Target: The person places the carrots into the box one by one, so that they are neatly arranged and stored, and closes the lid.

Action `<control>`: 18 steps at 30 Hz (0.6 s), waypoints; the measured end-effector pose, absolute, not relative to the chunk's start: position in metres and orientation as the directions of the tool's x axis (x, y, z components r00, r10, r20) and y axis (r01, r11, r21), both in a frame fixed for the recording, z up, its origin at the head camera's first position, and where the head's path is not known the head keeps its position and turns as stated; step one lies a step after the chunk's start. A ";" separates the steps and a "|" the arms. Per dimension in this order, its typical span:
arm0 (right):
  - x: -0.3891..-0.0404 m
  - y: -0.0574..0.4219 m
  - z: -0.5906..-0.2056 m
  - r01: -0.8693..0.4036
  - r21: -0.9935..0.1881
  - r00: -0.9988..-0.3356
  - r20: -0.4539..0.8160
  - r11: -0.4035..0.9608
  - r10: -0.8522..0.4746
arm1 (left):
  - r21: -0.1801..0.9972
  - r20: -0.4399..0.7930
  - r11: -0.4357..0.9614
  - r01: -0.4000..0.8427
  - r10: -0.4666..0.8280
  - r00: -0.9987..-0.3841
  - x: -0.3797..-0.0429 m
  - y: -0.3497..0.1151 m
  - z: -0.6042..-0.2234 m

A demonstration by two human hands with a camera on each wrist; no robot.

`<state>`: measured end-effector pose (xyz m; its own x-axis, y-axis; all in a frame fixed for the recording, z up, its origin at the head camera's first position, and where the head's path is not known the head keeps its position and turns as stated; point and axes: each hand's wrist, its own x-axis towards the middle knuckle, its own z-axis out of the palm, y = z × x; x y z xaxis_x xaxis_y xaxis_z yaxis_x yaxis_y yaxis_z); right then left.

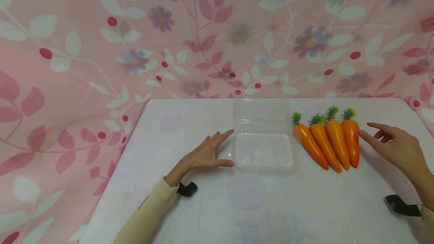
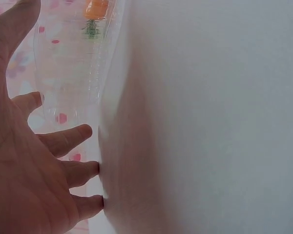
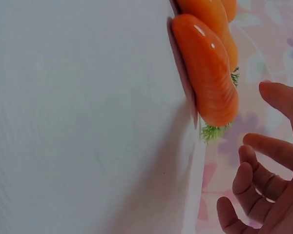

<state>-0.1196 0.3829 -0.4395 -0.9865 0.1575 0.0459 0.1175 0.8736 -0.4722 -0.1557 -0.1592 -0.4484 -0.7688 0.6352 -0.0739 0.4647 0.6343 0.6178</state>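
Note:
A clear plastic clamshell box (image 1: 264, 150) lies unfolded on the table, its lid (image 1: 260, 109) turned back toward the wall. My left hand (image 1: 208, 153) is at the box's left side, thumb and fingers spread and holding nothing; whether the fingertips touch the box I cannot tell. Right of the box, several orange carrots (image 1: 335, 144) with green tufts lie side by side. Beside the rightmost carrot (image 3: 207, 70) is my right hand (image 1: 398, 146), index finger and thumb extended, other fingers loosely bent, nothing held. In the right wrist view a gap shows between that hand and the carrot.
A white cloth with faint prints covers the table (image 1: 203, 206). Behind it hangs a pink floral curtain (image 1: 217, 48), close to the table's back edge. Each wrist carries a black camera mount (image 1: 401, 205).

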 end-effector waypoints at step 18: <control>-0.120 0.371 -0.446 0.173 -0.442 -0.984 -0.043 0.880 0.172 | 0.587 -0.107 0.662 0.466 0.634 -0.766 -0.158 -0.157 -0.446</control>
<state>-0.1200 0.3713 -0.4463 -0.9842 0.1718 -0.0426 0.1728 0.8803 -0.4419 -0.1577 -0.1570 -0.4465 -0.7661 0.6338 -0.1066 0.4660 0.6619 0.5871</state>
